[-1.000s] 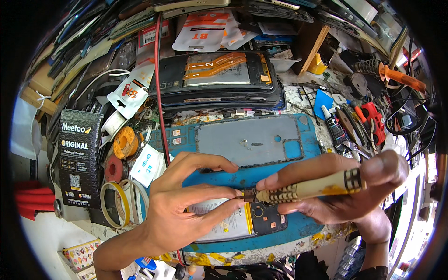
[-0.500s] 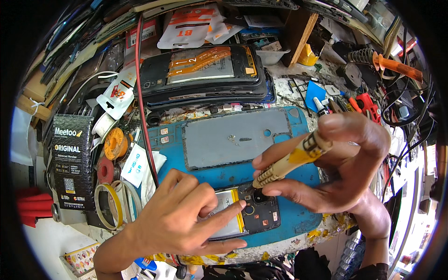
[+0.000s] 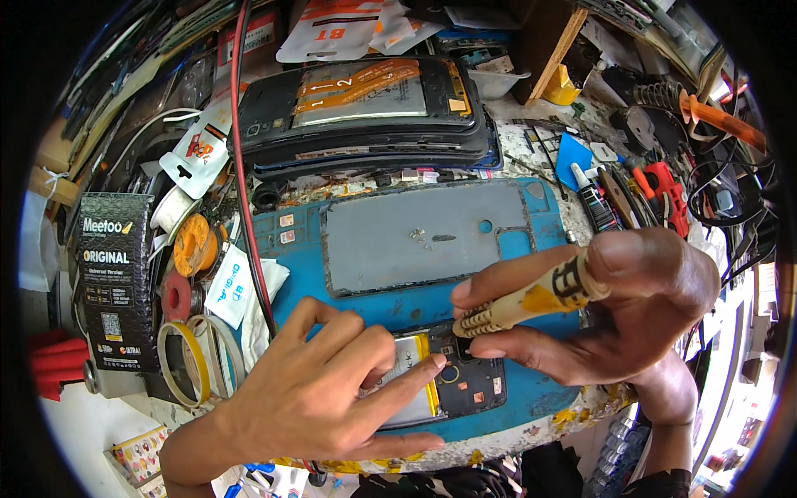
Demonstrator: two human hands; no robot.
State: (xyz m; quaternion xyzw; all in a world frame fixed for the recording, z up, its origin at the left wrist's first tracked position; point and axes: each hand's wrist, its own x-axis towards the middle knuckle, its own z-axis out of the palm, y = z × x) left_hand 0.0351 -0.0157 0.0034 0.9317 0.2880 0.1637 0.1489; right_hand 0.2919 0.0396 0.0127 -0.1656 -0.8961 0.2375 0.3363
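An opened phone [image 3: 469,394] with its back off lies on a blue repair mat [image 3: 398,311], its yellow-edged silver battery [image 3: 411,407] and dark upper board cover in sight. My left hand [image 3: 324,390] steadies it, index fingertip on the cover beside the battery, thumb along the near side, other fingers curled. Between thumb and fingers of my right hand [image 3: 639,307] is a screwdriver with a ribbed cream handle [image 3: 531,303] and yellow-black markings. It leans over the phone's camera area; its tip is hidden. A grey phone-sized panel [image 3: 415,241] lies farther back, with tiny parts, perhaps screws, on it.
Behind the mat sits a stack of opened phones [image 3: 357,108]. A red cable [image 3: 241,149] crosses on the left, near solder spools [image 3: 195,245], tape rings [image 3: 187,365] and a black padded pouch [image 3: 116,282]. Tools and red cutters [image 3: 664,195] crowd the right, with a soldering iron [image 3: 722,124].
The view has shifted slightly. My right hand and the screwdriver have turned a little, the handle tilting farther right. My left hand keeps its place on the phone.
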